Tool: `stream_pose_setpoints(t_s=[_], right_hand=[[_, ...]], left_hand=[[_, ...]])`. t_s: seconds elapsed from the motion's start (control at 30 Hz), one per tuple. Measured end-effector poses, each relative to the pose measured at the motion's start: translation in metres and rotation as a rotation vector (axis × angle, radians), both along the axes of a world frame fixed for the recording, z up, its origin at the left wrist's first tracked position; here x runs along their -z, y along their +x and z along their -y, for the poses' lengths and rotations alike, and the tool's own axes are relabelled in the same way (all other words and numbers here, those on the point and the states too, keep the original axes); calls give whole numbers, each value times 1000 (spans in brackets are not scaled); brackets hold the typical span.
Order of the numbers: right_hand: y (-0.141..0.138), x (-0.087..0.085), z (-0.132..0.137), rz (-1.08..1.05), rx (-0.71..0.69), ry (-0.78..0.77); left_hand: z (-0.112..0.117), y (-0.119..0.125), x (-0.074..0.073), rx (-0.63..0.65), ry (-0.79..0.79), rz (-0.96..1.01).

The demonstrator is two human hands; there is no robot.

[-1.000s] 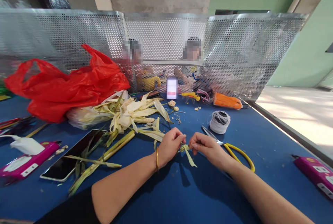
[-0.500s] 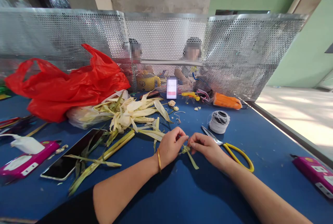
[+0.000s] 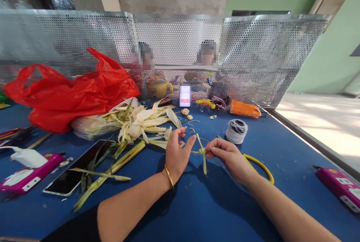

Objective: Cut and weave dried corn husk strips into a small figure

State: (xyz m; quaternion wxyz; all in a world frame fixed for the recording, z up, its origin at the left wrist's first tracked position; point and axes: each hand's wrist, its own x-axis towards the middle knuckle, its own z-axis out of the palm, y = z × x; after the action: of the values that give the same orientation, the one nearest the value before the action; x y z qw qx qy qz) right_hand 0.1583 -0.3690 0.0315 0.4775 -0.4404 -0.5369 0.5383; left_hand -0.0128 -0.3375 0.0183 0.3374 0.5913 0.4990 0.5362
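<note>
My right hand (image 3: 226, 155) pinches a small knotted piece of green leaf strips (image 3: 201, 152) just above the blue table (image 3: 197, 204). My left hand (image 3: 177, 154), with a gold bangle at the wrist, is raised beside the piece; its thumb and fingers are apart and curled, and a thin thread seems to run from its fingertips to the knot. A pile of pale husks and green leaves (image 3: 137, 122) lies just behind the left hand. Yellow-handled scissors (image 3: 260, 165) lie partly under my right hand.
A spool of white thread (image 3: 237, 131) stands behind the right hand. A red plastic bag (image 3: 67, 92), a dark phone (image 3: 78, 165) and pink cases (image 3: 25, 176) (image 3: 339, 187) lie around. Glue guns (image 3: 243, 109) rest by the perforated metal screen (image 3: 174, 43); two people sit beyond it.
My left hand let go of the leaf knot, lifted and drew back to the left with fingers spread. The right hand raised the knot slightly and now holds it alone.
</note>
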Motion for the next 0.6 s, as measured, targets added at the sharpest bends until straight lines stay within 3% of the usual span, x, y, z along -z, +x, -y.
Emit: stream_pose_setpoints(t_s=[0.13,0.23,0.43,0.6], right_hand=[[5,-1,0,-60,-6,13],[6,-2,1,-129,-13,7],[3,-4,2,-326,11,-99],[0,-2,1,-329,-33,-175]], left_hand=[[0,0,-5,430,-238,36],[0,-2,-6,607,-298,55],[-1,-5,-3,669,-468,136],[6,0,-8,597,-521,173]])
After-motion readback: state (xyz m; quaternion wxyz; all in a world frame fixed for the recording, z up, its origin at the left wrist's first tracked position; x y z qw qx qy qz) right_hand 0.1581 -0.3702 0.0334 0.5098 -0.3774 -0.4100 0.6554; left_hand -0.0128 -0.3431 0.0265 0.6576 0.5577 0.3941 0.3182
